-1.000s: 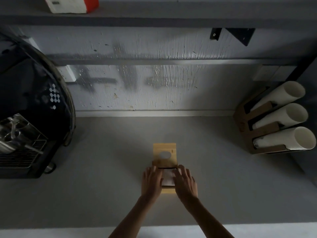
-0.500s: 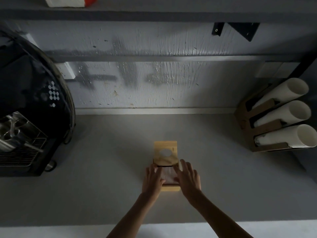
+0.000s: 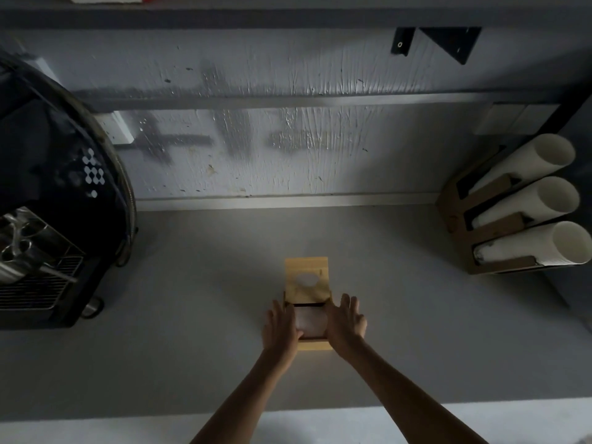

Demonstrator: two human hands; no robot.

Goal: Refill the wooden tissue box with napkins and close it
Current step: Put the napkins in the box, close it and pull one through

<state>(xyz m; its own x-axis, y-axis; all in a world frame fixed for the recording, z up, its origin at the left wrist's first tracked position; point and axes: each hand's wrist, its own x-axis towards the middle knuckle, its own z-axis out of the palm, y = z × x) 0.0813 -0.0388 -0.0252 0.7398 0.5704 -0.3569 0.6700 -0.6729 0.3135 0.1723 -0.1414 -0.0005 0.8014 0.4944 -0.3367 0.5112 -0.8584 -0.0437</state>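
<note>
A small wooden tissue box (image 3: 315, 343) sits on the grey counter near its front middle. Its hinged lid (image 3: 307, 280), with an oval hole, stands open and tilted back. A stack of white napkins (image 3: 310, 322) lies inside the box. My left hand (image 3: 280, 325) lies along the box's left side, fingers straight, thumb over the napkins' near corner. My right hand (image 3: 346, 322) lies along the right side with its fingers straight and spread. Neither hand grips anything.
A black espresso machine (image 3: 54, 203) with a metal drip tray fills the left side. At the right, a cardboard holder (image 3: 499, 238) carries three stacks of white paper cups. A textured grey wall and a shelf run behind. The counter's front edge (image 3: 288, 415) is near me.
Both hands have moved apart from on top of the napkins to the box's two sides, so the napkin stack now shows between them. The lid stays open.
</note>
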